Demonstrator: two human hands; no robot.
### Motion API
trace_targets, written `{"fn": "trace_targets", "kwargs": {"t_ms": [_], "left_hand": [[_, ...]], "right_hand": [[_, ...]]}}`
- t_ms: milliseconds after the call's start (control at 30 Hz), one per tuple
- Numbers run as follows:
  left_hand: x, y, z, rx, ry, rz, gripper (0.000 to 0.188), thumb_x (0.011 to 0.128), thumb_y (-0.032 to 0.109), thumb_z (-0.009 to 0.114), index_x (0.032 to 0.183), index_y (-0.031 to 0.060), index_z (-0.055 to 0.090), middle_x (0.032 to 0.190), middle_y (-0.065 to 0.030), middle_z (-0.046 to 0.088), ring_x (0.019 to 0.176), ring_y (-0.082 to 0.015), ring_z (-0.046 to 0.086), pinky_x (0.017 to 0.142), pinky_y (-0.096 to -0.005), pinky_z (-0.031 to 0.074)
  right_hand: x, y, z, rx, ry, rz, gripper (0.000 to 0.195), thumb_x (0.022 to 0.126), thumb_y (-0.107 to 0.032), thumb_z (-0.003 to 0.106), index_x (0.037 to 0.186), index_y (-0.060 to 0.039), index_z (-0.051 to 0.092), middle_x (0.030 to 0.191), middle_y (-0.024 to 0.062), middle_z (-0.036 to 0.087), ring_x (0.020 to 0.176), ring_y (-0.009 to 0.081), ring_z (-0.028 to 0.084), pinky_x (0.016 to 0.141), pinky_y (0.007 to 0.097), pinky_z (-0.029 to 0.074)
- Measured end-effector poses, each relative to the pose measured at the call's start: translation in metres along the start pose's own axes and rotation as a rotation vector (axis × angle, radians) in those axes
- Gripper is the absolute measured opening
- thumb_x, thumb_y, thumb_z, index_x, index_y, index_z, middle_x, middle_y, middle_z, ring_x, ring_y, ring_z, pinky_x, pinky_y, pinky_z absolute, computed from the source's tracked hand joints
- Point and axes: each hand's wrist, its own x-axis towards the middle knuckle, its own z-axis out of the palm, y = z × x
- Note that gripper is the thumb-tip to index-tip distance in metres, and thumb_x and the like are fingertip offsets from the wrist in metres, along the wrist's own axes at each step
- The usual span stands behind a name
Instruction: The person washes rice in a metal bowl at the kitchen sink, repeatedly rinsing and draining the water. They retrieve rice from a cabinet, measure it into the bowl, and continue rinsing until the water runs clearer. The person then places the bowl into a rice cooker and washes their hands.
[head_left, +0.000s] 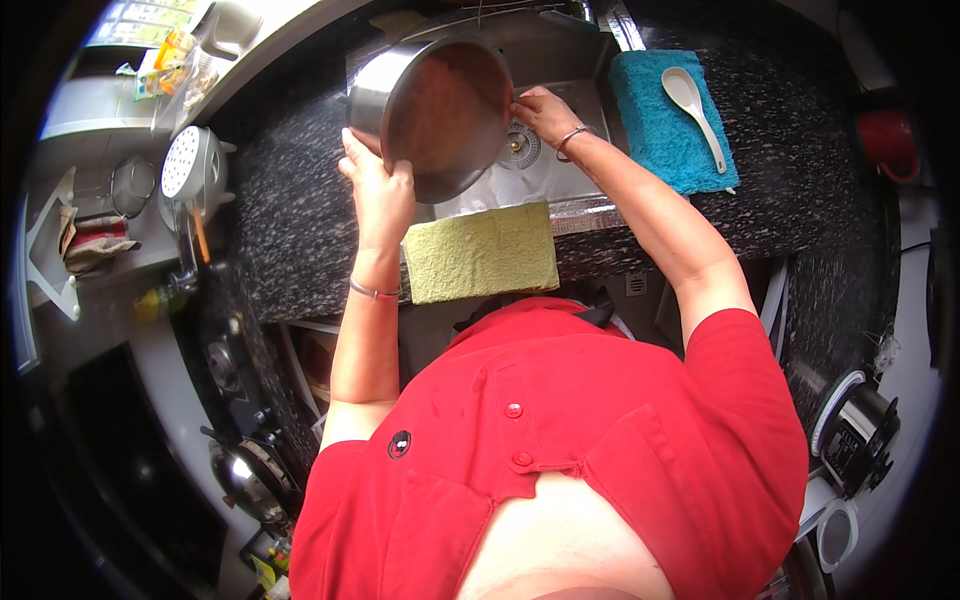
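Observation:
Both my hands grip a round stainless steel pot or basin (450, 112), which is tilted over the sink with its opening facing me. My left hand (379, 180) clasps its lower left wall, thumb at the rim. On the right rim, the fingertips of my right hand (546, 116) pinch the edge. A reddish-brown tone fills the inside; whether it is reflection or contents I cannot tell. Below lies the steel sink (577, 176), its round drain strainer (519, 145) showing beside the pot. A yellow-green cloth (484, 253) hangs over the front counter edge.
Right of the sink, a white spoon (690, 105) rests on a folded blue towel (652, 142). Black speckled countertop (285, 172) surrounds the sink. A white perforated utensil (184, 161) stands at the left. Farther out are a lidded pan (251, 476) and an electric cooker (855, 435).

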Motion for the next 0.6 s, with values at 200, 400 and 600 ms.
{"fn": "trace_targets", "kwargs": {"t_ms": [200,400,600], "left_hand": [[0.0024,-0.0024,-0.0033,0.062,-0.016,0.012,0.061,0.072,0.004,0.048,0.126,-0.0068,0.022,0.114,-0.0262,0.041,0.103,-0.0377,0.037,0.095,-0.0422,0.031],[0.0024,-0.0009,-0.0049,0.071,-0.043,-0.002,0.068,0.073,0.005,0.048,0.131,-0.0103,0.014,0.117,-0.0317,0.035,0.106,-0.0418,0.039,0.096,-0.0411,0.033],[0.0005,0.0052,-0.0043,0.028,-0.01,-0.011,0.064,0.071,0.002,0.047,0.129,-0.0079,0.021,0.118,-0.0239,0.043,0.105,-0.0347,0.033,0.098,-0.0422,0.027]], "right_hand": [[0.0007,-0.0028,0.0012,0.032,0.031,0.008,0.026,0.084,-0.029,0.054,0.095,-0.0089,0.067,0.091,0.0142,0.06,0.092,0.0296,0.054,0.081,0.0356,0.043],[0.0003,-0.0073,-0.0016,0.037,0.036,0.013,0.026,0.084,-0.029,0.055,0.095,-0.0089,0.067,0.091,0.0123,0.06,0.092,0.0271,0.054,0.082,0.0344,0.043],[0.0011,-0.0062,-0.0008,0.044,0.035,0.001,0.026,0.084,-0.029,0.055,0.095,-0.0081,0.067,0.091,0.0121,0.06,0.092,0.0261,0.054,0.082,0.0335,0.043]]}}
